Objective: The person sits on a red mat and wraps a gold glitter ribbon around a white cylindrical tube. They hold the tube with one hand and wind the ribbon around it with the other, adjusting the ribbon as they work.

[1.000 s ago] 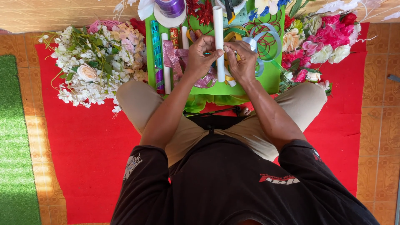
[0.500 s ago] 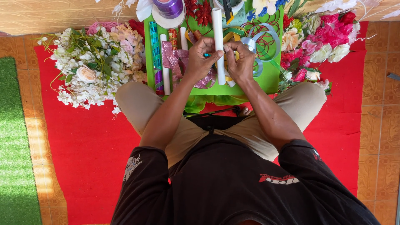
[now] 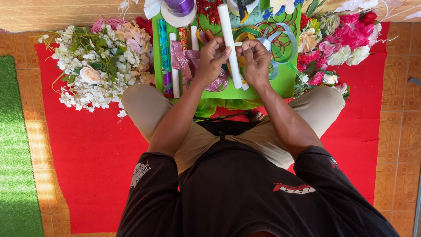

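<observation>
Head view: I'm seated on a red mat [image 3: 87,149], green tray [image 3: 287,81] in front of my knees. Purple ribbon spool [image 3: 180,6] sits at the tray's far edge; a teal foil roll [image 3: 164,48] and a thin white stick [image 3: 174,66] lie lengthwise at its left. White and peach flower bunch [image 3: 98,66] left of the tray, pink and red flowers [image 3: 346,37] right. White tube [image 3: 230,44] is held above the tray, long axis running away from me, far end tilted slightly left. My left hand [image 3: 212,57] grips it from the left, fingers closed on it, thumb across the front. My right hand [image 3: 256,59] touches its right side near the lower end, fingers curled in; can't tell if they clamp the tube or something small.
</observation>
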